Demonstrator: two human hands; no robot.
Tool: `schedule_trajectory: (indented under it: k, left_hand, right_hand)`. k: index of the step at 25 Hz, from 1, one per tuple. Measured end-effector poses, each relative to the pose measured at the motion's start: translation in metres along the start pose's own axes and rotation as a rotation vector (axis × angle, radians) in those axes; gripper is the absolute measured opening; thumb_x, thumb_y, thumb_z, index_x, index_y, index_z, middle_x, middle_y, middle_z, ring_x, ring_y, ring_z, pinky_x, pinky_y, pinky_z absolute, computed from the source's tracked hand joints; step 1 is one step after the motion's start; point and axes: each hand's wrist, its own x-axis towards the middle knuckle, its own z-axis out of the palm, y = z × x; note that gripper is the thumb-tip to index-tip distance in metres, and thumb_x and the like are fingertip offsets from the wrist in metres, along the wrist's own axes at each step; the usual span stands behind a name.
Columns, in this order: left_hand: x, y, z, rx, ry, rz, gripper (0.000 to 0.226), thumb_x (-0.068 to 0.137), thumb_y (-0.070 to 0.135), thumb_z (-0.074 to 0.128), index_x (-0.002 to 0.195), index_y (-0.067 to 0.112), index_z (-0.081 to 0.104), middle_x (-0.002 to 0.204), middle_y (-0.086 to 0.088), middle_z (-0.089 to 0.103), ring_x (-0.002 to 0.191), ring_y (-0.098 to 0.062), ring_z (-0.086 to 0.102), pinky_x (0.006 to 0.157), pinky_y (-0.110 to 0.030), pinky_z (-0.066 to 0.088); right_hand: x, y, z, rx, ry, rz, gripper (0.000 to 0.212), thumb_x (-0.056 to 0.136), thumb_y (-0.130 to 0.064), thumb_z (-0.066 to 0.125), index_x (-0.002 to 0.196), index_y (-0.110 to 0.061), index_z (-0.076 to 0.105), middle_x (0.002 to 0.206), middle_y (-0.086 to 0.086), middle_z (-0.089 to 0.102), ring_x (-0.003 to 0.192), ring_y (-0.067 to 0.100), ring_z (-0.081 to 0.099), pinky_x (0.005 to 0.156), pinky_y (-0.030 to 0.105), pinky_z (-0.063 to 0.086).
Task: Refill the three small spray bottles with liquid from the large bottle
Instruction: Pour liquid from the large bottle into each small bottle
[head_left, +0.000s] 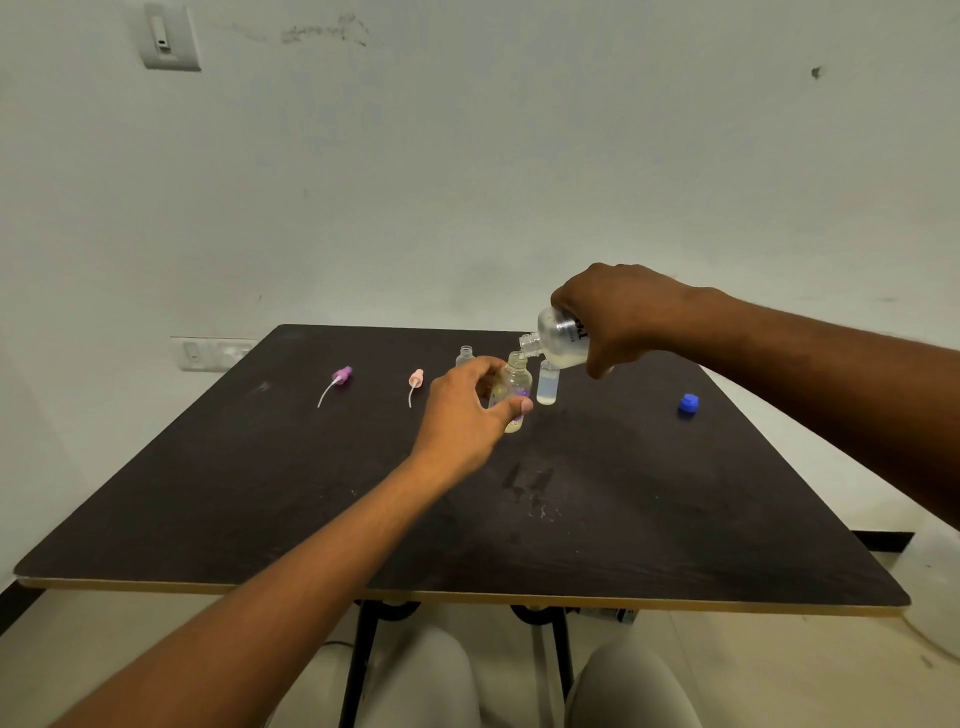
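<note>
Dark table (218, 493): we pour, right hand (618, 317) gripping large bottle (558, 338), left hand (462, 415) clasping spray bottle (514, 387); next, align necks.

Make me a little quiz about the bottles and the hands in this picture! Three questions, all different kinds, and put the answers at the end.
1. True or false: the right hand tips the large bottle with its open neck over the small bottle that the left hand grips.
2. Which colour is the loose cap near the right side of the table? A) red B) blue C) green
3. Fill in: the purple spray top and the pink spray top lie on the table to the ____ of the left hand.

Key: 1 true; 2 B; 3 left
</note>
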Motion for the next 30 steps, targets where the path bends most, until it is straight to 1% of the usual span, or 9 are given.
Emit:
schedule_trajectory:
  k: [5, 9, 14, 18, 21, 23, 27, 28, 30]
  left_hand:
    - [0.001, 0.000, 0.000, -0.004, 0.004, 0.013, 0.049, 0.082, 0.034, 0.084, 0.126, 0.020, 0.067, 0.114, 0.005, 0.070, 0.100, -0.008, 0.065, 0.086, -0.022, 0.053]
    - [0.003, -0.002, 0.000, -0.008, 0.002, 0.005, 0.053, 0.082, 0.034, 0.084, 0.129, 0.019, 0.065, 0.117, 0.004, 0.070, 0.102, -0.009, 0.064, 0.086, -0.020, 0.051]
    - [0.008, -0.005, 0.001, -0.006, 0.015, -0.002, 0.052, 0.082, 0.033, 0.083, 0.129, 0.019, 0.065, 0.118, 0.004, 0.070, 0.101, -0.007, 0.063, 0.082, -0.017, 0.047]
    - [0.014, -0.009, -0.002, -0.043, 0.041, 0.006, 0.052, 0.082, 0.031, 0.084, 0.130, 0.020, 0.065, 0.110, 0.012, 0.066, 0.102, -0.005, 0.063, 0.085, -0.017, 0.049]
    - [0.023, -0.016, -0.004, -0.063, 0.051, 0.021, 0.044, 0.081, 0.031, 0.084, 0.122, 0.024, 0.068, 0.106, 0.014, 0.071, 0.099, -0.003, 0.066, 0.087, -0.021, 0.052]
    - [0.030, -0.023, -0.004, -0.073, 0.063, 0.019, 0.041, 0.080, 0.030, 0.085, 0.118, 0.025, 0.070, 0.104, 0.013, 0.073, 0.099, -0.004, 0.067, 0.088, -0.022, 0.053]
    - [0.050, -0.046, -0.010, -0.065, 0.069, -0.012, 0.040, 0.082, 0.023, 0.084, 0.119, 0.019, 0.069, 0.104, 0.013, 0.071, 0.096, -0.002, 0.066, 0.083, -0.011, 0.049]
    - [0.058, -0.055, -0.014, -0.053, 0.073, -0.023, 0.040, 0.082, 0.023, 0.084, 0.119, 0.018, 0.069, 0.105, 0.012, 0.071, 0.097, -0.002, 0.066, 0.084, -0.013, 0.051]
    - [0.076, -0.077, -0.023, -0.022, 0.093, -0.055, 0.043, 0.083, 0.023, 0.083, 0.123, 0.017, 0.069, 0.111, 0.007, 0.073, 0.102, -0.007, 0.068, 0.091, -0.024, 0.055]
  right_hand:
    - [0.000, 0.000, 0.000, -0.016, -0.003, 0.000, 0.052, 0.064, -0.026, 0.090, 0.100, -0.025, 0.052, 0.093, -0.003, 0.056, 0.085, 0.021, 0.057, 0.064, 0.031, 0.041]
    - [0.003, -0.001, 0.000, -0.012, 0.002, 0.000, 0.053, 0.063, -0.027, 0.091, 0.099, -0.025, 0.052, 0.095, -0.002, 0.058, 0.086, 0.022, 0.059, 0.065, 0.032, 0.043]
    - [0.008, 0.002, 0.010, 0.067, 0.024, 0.010, 0.051, 0.063, -0.029, 0.090, 0.098, -0.024, 0.053, 0.092, -0.002, 0.057, 0.082, 0.020, 0.058, 0.059, 0.029, 0.039]
    - [0.014, 0.002, 0.031, 0.308, 0.083, 0.042, 0.053, 0.062, -0.031, 0.090, 0.103, -0.021, 0.058, 0.095, -0.003, 0.061, 0.085, 0.020, 0.061, 0.067, 0.034, 0.052]
    - [0.020, -0.001, 0.056, 0.516, 0.152, 0.062, 0.048, 0.061, -0.029, 0.088, 0.097, -0.022, 0.058, 0.090, -0.006, 0.062, 0.079, 0.014, 0.061, 0.061, 0.027, 0.046]
    - [0.027, -0.005, 0.074, 0.661, 0.184, 0.094, 0.048, 0.061, -0.030, 0.088, 0.100, -0.023, 0.061, 0.091, -0.008, 0.065, 0.080, 0.010, 0.063, 0.059, 0.023, 0.043]
    - [0.037, -0.009, 0.104, 1.014, 0.217, 0.153, 0.056, 0.066, -0.034, 0.092, 0.115, -0.026, 0.067, 0.100, -0.008, 0.072, 0.089, 0.009, 0.069, 0.068, 0.023, 0.050]
    - [0.040, -0.009, 0.112, 1.101, 0.220, 0.169, 0.054, 0.067, -0.033, 0.093, 0.115, -0.026, 0.068, 0.099, -0.008, 0.073, 0.090, 0.009, 0.070, 0.068, 0.022, 0.050]
    - [0.047, -0.009, 0.126, 1.264, 0.238, 0.195, 0.052, 0.068, -0.029, 0.094, 0.113, -0.026, 0.069, 0.098, -0.008, 0.075, 0.090, 0.008, 0.072, 0.069, 0.020, 0.051]
